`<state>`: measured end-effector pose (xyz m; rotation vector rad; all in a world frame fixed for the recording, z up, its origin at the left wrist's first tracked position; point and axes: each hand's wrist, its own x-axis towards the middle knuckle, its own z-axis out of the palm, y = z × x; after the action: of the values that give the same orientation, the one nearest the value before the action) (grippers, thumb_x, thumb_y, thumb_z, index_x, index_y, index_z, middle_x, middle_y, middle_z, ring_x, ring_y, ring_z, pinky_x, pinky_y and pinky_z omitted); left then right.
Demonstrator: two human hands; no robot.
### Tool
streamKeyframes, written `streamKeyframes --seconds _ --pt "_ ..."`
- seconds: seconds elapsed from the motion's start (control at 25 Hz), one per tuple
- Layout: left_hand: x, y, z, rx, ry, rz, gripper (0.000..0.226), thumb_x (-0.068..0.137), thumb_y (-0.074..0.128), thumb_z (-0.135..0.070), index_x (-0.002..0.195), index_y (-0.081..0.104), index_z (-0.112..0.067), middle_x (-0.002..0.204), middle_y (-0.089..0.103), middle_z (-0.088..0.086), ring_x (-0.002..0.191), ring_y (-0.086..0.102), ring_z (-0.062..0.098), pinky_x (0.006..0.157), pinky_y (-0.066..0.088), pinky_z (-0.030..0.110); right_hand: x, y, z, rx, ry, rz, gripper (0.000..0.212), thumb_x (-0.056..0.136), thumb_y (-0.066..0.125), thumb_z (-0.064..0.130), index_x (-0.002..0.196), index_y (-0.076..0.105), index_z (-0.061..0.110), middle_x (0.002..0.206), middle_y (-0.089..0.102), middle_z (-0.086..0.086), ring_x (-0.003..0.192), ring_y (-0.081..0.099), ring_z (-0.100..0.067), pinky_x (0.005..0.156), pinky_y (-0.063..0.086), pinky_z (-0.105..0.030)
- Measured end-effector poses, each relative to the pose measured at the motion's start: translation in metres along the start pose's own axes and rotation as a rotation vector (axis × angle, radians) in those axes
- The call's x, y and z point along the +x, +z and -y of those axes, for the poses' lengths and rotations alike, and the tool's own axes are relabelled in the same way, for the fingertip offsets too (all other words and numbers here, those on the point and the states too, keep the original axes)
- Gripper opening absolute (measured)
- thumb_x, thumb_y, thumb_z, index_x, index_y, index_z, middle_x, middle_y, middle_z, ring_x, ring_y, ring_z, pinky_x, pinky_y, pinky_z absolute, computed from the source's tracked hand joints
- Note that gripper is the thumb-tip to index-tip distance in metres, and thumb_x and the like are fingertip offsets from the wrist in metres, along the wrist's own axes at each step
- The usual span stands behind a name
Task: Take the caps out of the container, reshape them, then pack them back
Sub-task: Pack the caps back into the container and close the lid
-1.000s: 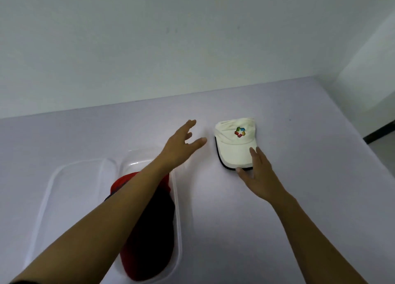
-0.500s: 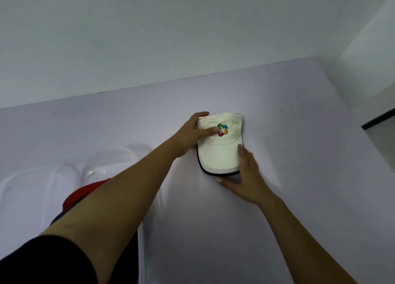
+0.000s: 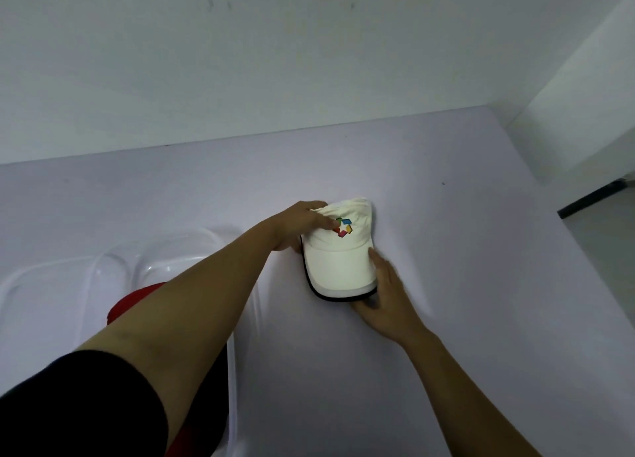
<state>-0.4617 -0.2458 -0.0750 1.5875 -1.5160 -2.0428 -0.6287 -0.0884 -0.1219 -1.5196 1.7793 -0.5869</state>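
Observation:
A white cap (image 3: 338, 260) with a colourful logo and a dark-edged brim lies on the pale table, brim toward me. My left hand (image 3: 299, 223) grips the left side of its crown, thumb across the front near the logo. At the brim's near right corner my right hand (image 3: 385, 296) holds the edge, fingers along the side. A red cap (image 3: 132, 305) sits in the clear plastic container (image 3: 178, 250) at the left, mostly hidden behind my left arm.
The container's clear lid (image 3: 41, 284) lies flat to the left of the container. The pale table (image 3: 464, 250) meets a white wall at the back. Its right edge drops to the floor, with a dark strip at far right.
My left hand reached from above the container to the white cap and took hold of its crown. My right hand shifted along the brim and closed on it. The crown now looks bunched up.

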Motion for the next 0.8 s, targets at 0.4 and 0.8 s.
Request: streamKeyframes --seconds 0.4,0.8 --pt "-0.084 -0.056 -0.024 0.055 0.279 0.035 0.014 0.087 0.064 -0.026 0.097 0.057 -0.020 0.100 0.066 0.001 0.096 0.061 0.023 0.082 0.052 0.045 -0.018 0.000 0.079 0.165 -0.078 -0.047 0.105 0.068 0.076 0.004 0.145 0.010 0.029 0.147 0.022 0.007 0.129 0.020 0.003 0.102 0.026 -0.007" --pt "-0.251 -0.205 -0.021 0.352 0.572 -0.345 0.020 0.086 0.063 -0.031 0.087 0.056 -0.012 0.081 0.057 -0.007 0.077 0.051 0.009 0.065 0.039 0.027 -0.033 0.087 0.204 -0.040 -0.216 0.314 0.072 0.083 0.062 0.049 0.140 0.031 0.018 0.141 0.040 -0.001 0.126 0.042 -0.012 0.100 0.035 -0.021"
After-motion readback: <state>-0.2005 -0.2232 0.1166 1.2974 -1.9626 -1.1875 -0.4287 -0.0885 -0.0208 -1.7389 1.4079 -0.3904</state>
